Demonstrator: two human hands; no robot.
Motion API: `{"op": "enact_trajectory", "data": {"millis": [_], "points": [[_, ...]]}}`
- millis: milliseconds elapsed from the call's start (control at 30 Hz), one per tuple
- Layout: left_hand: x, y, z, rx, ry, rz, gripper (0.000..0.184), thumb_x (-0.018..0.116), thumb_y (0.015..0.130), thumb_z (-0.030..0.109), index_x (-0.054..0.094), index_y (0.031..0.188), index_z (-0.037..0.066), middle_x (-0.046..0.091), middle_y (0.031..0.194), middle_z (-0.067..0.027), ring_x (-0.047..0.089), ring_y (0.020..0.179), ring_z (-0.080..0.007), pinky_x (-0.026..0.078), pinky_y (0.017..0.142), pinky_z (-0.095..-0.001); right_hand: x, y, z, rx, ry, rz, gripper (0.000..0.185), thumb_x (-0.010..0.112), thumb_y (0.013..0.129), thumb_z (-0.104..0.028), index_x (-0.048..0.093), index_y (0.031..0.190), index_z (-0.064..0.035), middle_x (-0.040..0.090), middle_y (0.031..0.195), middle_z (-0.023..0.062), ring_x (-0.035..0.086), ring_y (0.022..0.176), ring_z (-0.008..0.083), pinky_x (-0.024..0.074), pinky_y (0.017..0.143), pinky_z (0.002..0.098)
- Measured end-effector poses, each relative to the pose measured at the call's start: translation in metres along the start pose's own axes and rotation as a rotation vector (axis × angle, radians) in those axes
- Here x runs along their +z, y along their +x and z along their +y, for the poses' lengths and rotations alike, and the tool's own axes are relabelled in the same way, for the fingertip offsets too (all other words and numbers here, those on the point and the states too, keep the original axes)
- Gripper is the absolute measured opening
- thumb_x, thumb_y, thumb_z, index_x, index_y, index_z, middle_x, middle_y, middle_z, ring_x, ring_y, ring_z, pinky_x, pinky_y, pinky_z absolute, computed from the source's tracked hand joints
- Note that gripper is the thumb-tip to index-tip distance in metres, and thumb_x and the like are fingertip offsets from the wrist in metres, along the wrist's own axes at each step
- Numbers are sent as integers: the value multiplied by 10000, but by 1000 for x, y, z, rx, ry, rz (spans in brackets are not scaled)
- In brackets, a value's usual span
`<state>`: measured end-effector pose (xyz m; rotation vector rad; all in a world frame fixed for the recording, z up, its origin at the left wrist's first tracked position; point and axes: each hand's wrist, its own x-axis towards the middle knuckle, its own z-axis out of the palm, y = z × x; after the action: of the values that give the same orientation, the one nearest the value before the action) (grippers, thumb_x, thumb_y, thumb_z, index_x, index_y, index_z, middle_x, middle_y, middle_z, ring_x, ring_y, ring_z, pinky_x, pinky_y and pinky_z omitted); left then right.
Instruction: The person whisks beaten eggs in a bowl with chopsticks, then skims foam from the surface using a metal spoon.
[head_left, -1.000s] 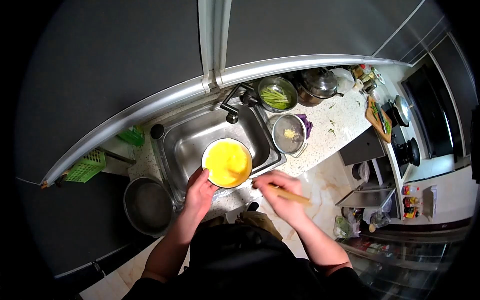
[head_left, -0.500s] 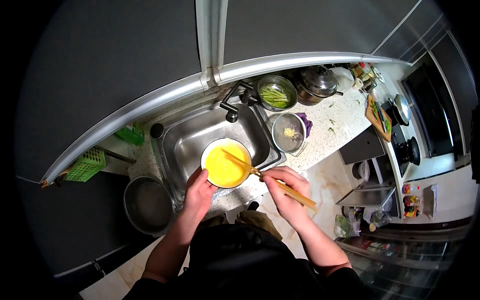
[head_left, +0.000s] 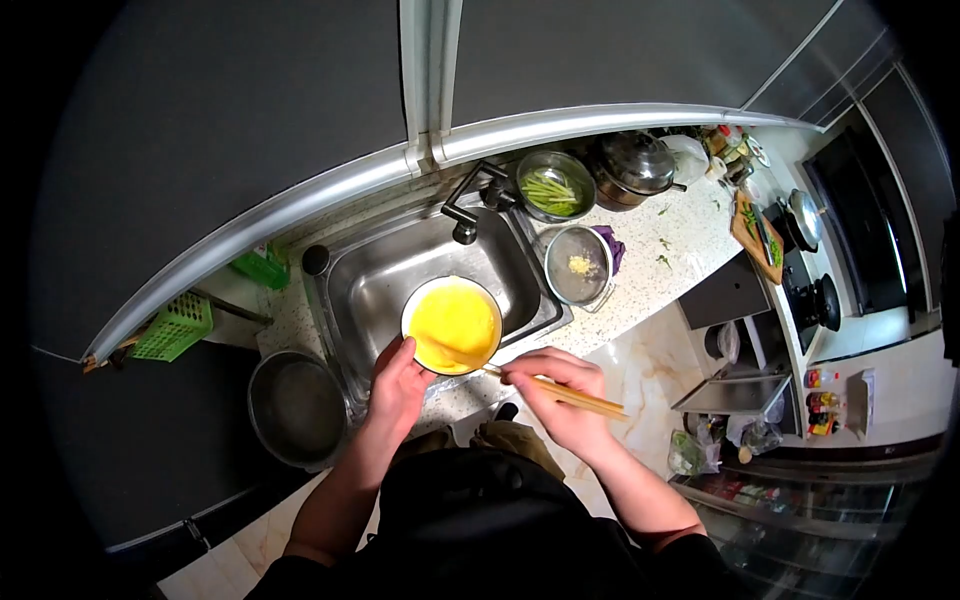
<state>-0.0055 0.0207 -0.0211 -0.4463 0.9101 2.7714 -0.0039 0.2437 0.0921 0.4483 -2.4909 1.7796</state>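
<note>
Bowl (head_left: 417, 296), pale inside with a dark rim, over the near edge of the sink (head_left: 370, 290). Yellow liquid (head_left: 450, 325) covers most of its inside.

Left hand (head_left: 397, 392) at the bowl's near left side: thumb on the rim, fingers curved beneath the wall; undersides hidden. Right hand (head_left: 562, 400) just right of the bowl, fingers bent, pinching chopsticks (head_left: 600, 403) between thumb and fingers. Their thick ends point right and near, past the hand; the thin ends reach the bowl's near right rim. Tips hard to make out against the yellow.

Faucet (head_left: 464, 220) beyond the bowl, at the sink's far side. Right of the sink, on the speckled table (head_left: 690, 235): grey round pan (head_left: 572, 292) with a small pale heap (head_left: 580, 265) inside; something purple (head_left: 612, 247) at its right. Farther back, metal bowl (head_left: 553, 160) of green stalks (head_left: 550, 192), then lidded pot (head_left: 638, 165) to its right. Far right, cutting board (head_left: 742, 237) with chopped greens (head_left: 750, 217) and a knife (head_left: 765, 238).

Left of the sink: dark basin (head_left: 295, 405), near; green basket (head_left: 175, 328), farther left.
</note>
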Motion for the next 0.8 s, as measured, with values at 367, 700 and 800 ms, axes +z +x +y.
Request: {"op": "enact_trajectory", "data": {"millis": [367,700,800], "points": [[-1,-1,-2,4,-8,11,390,542,1000,215,512,1338,23,590,1309,-108,556,1228,-230,432,1059,-415,-1,-1,8,-23,-79,49,80,692,846,-13,731,914,1,720,869,111,693,804,217,535,734,302],[7,1,6,26,42,3,385,537,998,194,513,1340,19,596,1308,-104,564,1222,-227,436,1054,-428,-5,10,8,8,-71,-35,69,692,847,-9,723,907,2,715,881,115,685,807,213,531,738,304],[5,3,7,2,28,22,390,539,998,194,509,1345,17,589,1320,-105,556,1233,-229,425,1064,-427,-2,9,10,-63,-37,103,54,689,850,-14,721,889,2,720,881,110,686,814,205,531,737,304]]}}
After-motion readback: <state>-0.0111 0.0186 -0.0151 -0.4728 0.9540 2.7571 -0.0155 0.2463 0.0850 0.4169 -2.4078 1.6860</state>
